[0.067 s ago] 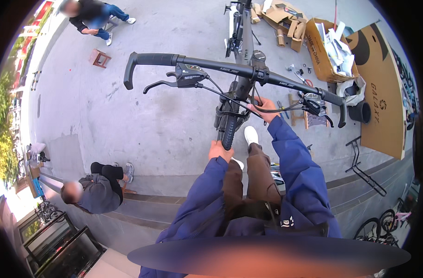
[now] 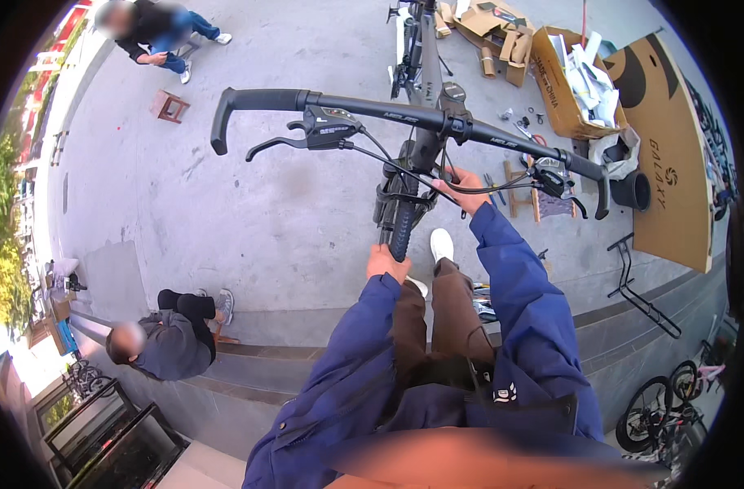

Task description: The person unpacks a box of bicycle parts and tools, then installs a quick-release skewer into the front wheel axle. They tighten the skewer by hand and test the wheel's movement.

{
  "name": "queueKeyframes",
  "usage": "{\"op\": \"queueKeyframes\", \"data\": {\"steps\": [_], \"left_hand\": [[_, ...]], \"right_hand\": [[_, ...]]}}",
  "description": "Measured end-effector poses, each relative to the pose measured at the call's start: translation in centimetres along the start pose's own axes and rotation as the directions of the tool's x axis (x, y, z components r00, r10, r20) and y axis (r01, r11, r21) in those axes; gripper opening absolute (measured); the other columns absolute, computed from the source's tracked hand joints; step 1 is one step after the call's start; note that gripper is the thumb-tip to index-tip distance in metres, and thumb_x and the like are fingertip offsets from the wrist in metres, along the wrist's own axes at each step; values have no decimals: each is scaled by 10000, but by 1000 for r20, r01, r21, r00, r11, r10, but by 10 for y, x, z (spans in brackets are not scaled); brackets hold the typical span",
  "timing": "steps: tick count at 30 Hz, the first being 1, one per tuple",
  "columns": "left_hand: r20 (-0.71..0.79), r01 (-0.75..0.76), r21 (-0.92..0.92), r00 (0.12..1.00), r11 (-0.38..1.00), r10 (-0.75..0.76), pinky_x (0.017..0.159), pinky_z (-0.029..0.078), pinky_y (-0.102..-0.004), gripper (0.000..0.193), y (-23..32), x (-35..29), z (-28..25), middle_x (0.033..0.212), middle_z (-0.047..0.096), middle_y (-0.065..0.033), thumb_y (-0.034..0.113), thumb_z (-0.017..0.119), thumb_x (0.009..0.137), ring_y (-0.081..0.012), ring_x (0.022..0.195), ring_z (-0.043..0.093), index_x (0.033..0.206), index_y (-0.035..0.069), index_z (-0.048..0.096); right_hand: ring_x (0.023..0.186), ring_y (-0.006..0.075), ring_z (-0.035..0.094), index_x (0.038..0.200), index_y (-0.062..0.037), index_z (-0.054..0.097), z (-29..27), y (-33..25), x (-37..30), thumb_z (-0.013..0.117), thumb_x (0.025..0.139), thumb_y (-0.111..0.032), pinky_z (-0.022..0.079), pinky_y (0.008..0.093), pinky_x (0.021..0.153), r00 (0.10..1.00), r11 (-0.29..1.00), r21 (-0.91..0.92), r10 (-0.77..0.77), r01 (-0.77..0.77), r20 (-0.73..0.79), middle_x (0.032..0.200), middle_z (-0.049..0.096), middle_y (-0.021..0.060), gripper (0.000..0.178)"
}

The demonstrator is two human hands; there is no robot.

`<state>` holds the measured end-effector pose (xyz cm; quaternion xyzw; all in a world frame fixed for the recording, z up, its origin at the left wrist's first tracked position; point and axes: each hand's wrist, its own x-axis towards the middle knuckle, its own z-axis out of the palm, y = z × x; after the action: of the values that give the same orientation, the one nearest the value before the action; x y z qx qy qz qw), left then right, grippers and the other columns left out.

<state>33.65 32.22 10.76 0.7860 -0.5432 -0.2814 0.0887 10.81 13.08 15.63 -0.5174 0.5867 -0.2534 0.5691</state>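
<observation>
A dark grey bicycle (image 2: 427,77) stands in front of me, its wide black handlebar (image 2: 364,106) running across the view. Low on the front tyre (image 2: 402,228), my left hand (image 2: 386,265) is closed around the wheel; its fingertips are out of sight. My right hand (image 2: 464,194) is beside the fork, just below the handlebar, with its fingers curled in behind the black cables (image 2: 437,186). What those fingers grip is hidden. The left brake lever (image 2: 278,147) and right brake lever (image 2: 580,206) stick out toward me, untouched.
A carton of white packing scraps (image 2: 580,90) stands far right, near a large flat cardboard box (image 2: 669,163) and a black bucket (image 2: 631,191). Tools (image 2: 494,189) lie on the floor. One person sits at left (image 2: 172,342), another far left (image 2: 156,33) by a wooden stool (image 2: 168,106).
The whole scene has shifted very slightly in the view. Both hands keep their places at the wheel and beside the fork.
</observation>
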Motion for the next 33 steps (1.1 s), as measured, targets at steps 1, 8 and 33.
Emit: {"op": "queueKeyframes", "data": {"steps": [1, 8, 33], "left_hand": [[9, 11, -5, 1000, 1000, -11, 842, 573, -513, 459, 6, 5, 4, 1068, 618, -196, 357, 822, 786, -424, 945, 680, 1032, -6, 686], [-8, -27, -22, 1000, 999, 26, 837, 578, -511, 506, 11, 10, 3, 1121, 619, -165, 385, 819, 798, -403, 970, 692, 1154, 51, 686], [235, -134, -785, 838, 604, 492, 849, 530, -316, 762, -44, 37, 17, 1098, 630, -65, 336, 782, 940, -133, 958, 599, 1505, -43, 439]], "right_hand": [[824, 84, 604, 1306, -11, 716, -1, 6, 0, 882, 891, -352, 503, 281, 737, 998, 1000, -13, -27, 26, -63, 948, 728, 0, 562], [761, 57, 539, 1281, -47, 731, -10, 62, -17, 639, 1080, -256, 461, 250, 684, 945, 926, 317, -105, 206, -309, 911, 684, -30, 305], [730, 102, 613, 1205, -61, 746, 141, 412, -30, 663, 1031, -172, 514, 295, 694, 914, 995, 91, 8, 31, -405, 824, 691, 13, 223]]}}
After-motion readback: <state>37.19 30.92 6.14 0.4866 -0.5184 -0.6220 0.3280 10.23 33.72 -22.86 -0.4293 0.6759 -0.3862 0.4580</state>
